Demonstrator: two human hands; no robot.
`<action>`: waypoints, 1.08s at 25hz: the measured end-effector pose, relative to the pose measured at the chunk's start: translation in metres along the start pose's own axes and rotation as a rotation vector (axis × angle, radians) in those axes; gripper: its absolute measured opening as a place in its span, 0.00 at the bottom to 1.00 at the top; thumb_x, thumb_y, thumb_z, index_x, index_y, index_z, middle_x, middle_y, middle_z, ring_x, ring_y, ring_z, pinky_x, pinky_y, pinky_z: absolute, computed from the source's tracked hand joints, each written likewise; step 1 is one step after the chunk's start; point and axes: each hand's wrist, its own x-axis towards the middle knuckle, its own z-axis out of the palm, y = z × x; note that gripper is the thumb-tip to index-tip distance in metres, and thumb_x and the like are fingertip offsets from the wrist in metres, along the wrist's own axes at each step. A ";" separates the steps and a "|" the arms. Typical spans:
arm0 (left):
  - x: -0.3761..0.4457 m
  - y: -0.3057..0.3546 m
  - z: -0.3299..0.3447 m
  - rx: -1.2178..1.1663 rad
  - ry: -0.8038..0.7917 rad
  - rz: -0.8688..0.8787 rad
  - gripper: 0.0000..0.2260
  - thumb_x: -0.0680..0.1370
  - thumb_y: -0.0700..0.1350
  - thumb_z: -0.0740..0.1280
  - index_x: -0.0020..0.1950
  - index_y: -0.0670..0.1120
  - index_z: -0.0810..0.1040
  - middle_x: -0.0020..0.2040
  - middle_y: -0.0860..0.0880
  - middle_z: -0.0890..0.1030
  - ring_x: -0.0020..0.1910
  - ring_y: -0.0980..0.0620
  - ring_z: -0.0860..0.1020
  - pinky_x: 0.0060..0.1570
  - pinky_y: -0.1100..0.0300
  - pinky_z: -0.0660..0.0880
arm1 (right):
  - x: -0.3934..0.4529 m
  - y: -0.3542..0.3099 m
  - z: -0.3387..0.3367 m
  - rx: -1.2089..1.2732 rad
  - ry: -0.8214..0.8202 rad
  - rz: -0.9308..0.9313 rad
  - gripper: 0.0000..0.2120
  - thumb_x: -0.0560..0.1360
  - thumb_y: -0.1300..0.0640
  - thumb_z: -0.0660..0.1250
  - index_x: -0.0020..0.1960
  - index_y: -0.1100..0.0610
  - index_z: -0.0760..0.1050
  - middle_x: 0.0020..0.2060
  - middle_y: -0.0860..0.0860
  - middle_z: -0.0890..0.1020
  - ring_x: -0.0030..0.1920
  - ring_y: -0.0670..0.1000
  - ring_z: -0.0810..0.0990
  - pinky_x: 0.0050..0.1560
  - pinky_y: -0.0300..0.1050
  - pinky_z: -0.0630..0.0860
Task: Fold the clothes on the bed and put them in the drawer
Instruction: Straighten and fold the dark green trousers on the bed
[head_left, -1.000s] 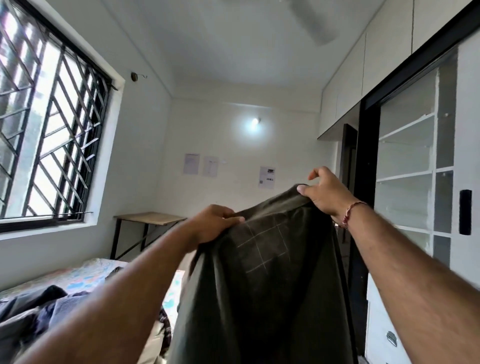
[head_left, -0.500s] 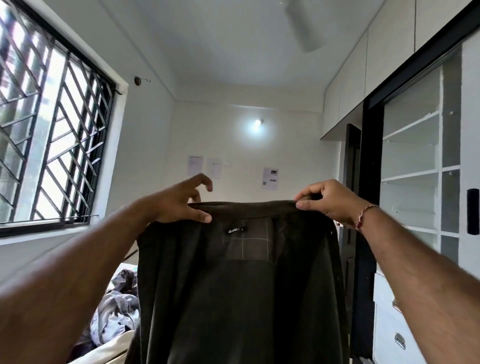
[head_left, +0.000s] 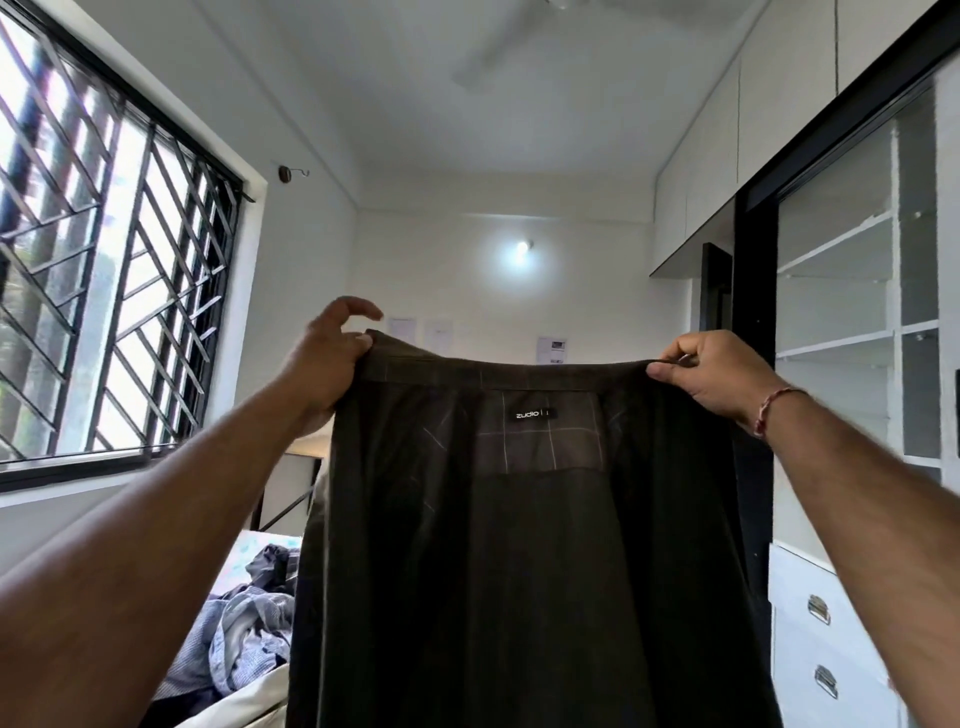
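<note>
A dark olive checked shirt (head_left: 519, 571) hangs in front of me at chest height, its inner label facing me. My left hand (head_left: 324, 364) pinches the left end of its collar between thumb and fingers, index finger lifted. My right hand (head_left: 711, 371) pinches the right end of the collar. The shirt is stretched flat between both hands and hides most of the bed (head_left: 249, 551) below. White drawers (head_left: 826, 639) with metal pull handles sit at the lower right.
A heap of bluish and dark clothes (head_left: 244, 618) lies on the bed at lower left. A barred window (head_left: 104, 291) fills the left wall. An open wardrobe with white shelves (head_left: 852, 332) stands on the right, and a small desk (head_left: 306, 452) is by the far wall.
Both hands moved apart along the collar, spreading the bunched shirt out wide and flat. The shirt now faces me with its label showing, held a little higher.
</note>
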 end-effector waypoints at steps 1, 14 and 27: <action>-0.001 0.005 -0.001 0.074 -0.024 0.049 0.14 0.84 0.36 0.62 0.53 0.52 0.83 0.48 0.45 0.85 0.44 0.49 0.80 0.44 0.55 0.76 | 0.000 -0.003 0.000 0.005 0.013 -0.001 0.10 0.73 0.51 0.79 0.42 0.57 0.83 0.39 0.55 0.85 0.42 0.54 0.82 0.47 0.46 0.77; 0.021 0.072 -0.052 0.608 -0.276 0.066 0.20 0.77 0.51 0.74 0.40 0.33 0.78 0.32 0.36 0.76 0.31 0.47 0.76 0.33 0.58 0.72 | -0.038 -0.040 -0.055 0.816 -0.129 0.161 0.10 0.81 0.62 0.67 0.57 0.68 0.79 0.50 0.66 0.83 0.43 0.54 0.85 0.49 0.51 0.86; -0.264 -0.233 0.055 0.452 0.126 -0.427 0.04 0.78 0.43 0.74 0.52 0.46 0.87 0.46 0.50 0.87 0.45 0.53 0.83 0.50 0.60 0.76 | -0.318 0.130 0.188 0.135 -0.101 0.686 0.05 0.76 0.57 0.75 0.44 0.50 0.79 0.43 0.50 0.85 0.48 0.54 0.84 0.51 0.46 0.77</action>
